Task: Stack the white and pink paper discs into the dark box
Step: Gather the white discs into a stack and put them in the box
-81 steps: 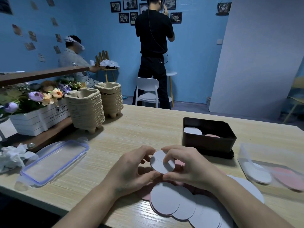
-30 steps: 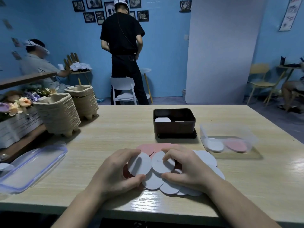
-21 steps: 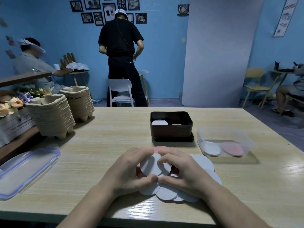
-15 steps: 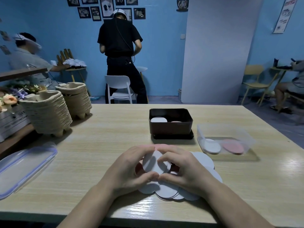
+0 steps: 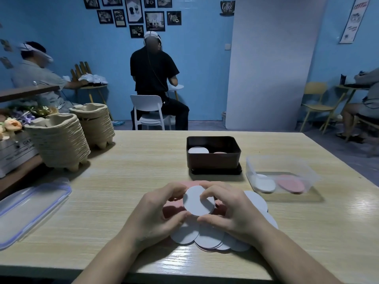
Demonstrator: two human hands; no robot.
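Both hands are up just over the pile of discs (image 5: 207, 238) at the worktop's (image 5: 133, 171) near edge. The left hand (image 5: 155, 212) and right hand (image 5: 231, 210) share one white disc (image 5: 198, 200), its face tilted toward us. Each grip pinches the rim, with the thumb below and the fingers curled over the top. The right forefinger lies on the face.

A second ago we see two white discs held apart, one per hand; now only one round face shows. The person in black (image 5: 153, 72), standing before, now sits on the white chair (image 5: 149, 111).

The dark box (image 5: 213, 160) sits beyond the pile, with a white and a pink disc inside. A clear tub (image 5: 283, 167) just right of it also holds one of each. A clear lid (image 5: 30, 206) lies far left, with stacked pulp trays (image 5: 59, 142) behind it. The walls are blue with framed pictures.
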